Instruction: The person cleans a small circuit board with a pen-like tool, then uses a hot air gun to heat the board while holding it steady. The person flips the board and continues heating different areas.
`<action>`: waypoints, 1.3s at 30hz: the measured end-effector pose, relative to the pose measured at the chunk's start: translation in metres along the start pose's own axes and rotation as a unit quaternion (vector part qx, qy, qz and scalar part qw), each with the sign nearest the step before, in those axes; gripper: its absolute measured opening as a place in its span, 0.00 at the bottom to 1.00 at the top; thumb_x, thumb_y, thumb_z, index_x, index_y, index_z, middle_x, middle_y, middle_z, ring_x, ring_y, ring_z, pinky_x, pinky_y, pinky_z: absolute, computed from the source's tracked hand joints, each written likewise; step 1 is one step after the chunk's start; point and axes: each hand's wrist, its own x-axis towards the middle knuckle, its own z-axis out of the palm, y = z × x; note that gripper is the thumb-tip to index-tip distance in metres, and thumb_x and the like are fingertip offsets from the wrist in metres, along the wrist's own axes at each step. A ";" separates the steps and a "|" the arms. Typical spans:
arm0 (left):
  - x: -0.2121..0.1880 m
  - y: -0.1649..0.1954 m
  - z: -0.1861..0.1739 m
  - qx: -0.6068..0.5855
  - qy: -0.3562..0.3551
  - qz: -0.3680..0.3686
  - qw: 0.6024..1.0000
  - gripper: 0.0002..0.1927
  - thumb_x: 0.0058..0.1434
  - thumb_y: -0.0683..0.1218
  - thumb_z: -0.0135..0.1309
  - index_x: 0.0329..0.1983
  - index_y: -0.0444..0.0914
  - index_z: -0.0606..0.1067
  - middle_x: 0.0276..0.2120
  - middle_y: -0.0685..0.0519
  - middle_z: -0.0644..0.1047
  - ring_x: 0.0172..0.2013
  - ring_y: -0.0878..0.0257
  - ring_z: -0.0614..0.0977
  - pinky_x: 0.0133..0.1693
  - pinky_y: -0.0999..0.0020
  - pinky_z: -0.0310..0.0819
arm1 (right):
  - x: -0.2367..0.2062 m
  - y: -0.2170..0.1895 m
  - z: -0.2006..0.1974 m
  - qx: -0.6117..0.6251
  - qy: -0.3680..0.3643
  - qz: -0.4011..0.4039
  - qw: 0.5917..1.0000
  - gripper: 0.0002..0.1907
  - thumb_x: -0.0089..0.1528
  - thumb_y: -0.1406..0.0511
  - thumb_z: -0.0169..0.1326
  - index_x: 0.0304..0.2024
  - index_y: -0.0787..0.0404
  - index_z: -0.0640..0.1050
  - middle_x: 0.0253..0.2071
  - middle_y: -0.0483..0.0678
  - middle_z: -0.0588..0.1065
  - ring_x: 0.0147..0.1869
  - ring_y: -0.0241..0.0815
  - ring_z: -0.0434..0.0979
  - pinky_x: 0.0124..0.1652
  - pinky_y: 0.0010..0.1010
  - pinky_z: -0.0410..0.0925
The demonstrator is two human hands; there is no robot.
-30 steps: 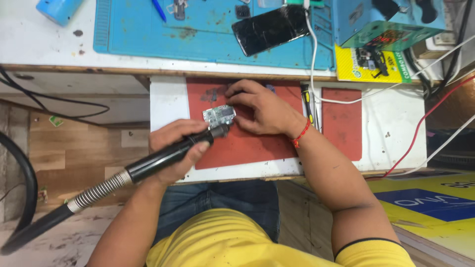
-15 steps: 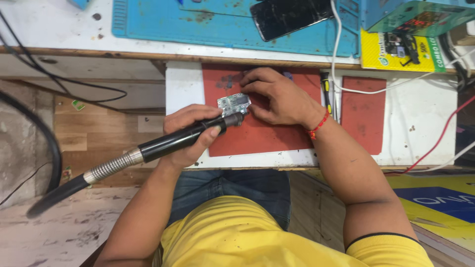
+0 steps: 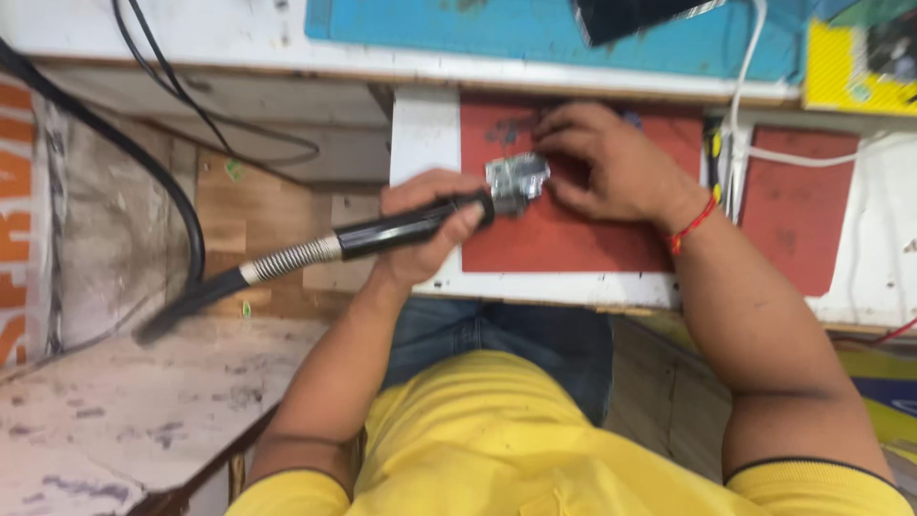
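Note:
My left hand (image 3: 420,229) grips the black handle of a hot-air tool (image 3: 382,232), whose metal nozzle (image 3: 514,182) points right over a red mat (image 3: 573,239). A coiled metal sleeve and black hose trail from the handle down to the left. My right hand (image 3: 611,167) rests on the red mat just right of the nozzle, fingers curled down on something small that I cannot make out. A red thread circles that wrist. The picture is blurred.
The red mat lies on a white pull-out shelf (image 3: 425,124). A second red mat (image 3: 798,210) sits to the right, past a white cable (image 3: 745,76). A blue work mat (image 3: 478,24) and a dark phone (image 3: 630,14) lie on the bench above. Black cables (image 3: 181,86) hang at left.
The view has shifted so the bench and hands sit further right and higher in the picture. Both hands keep their hold and stay together over the red mat.

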 end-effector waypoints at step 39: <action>-0.002 0.004 0.000 -0.082 0.062 -0.068 0.992 0.15 0.66 0.45 0.65 0.51 0.33 0.77 0.45 0.47 0.81 0.45 0.63 0.83 0.52 0.68 0.80 | -0.004 -0.002 -0.003 0.033 -0.021 0.026 0.999 0.24 0.58 0.68 0.61 0.57 0.66 0.77 0.65 0.58 0.69 0.69 0.58 0.70 0.65 0.43 0.67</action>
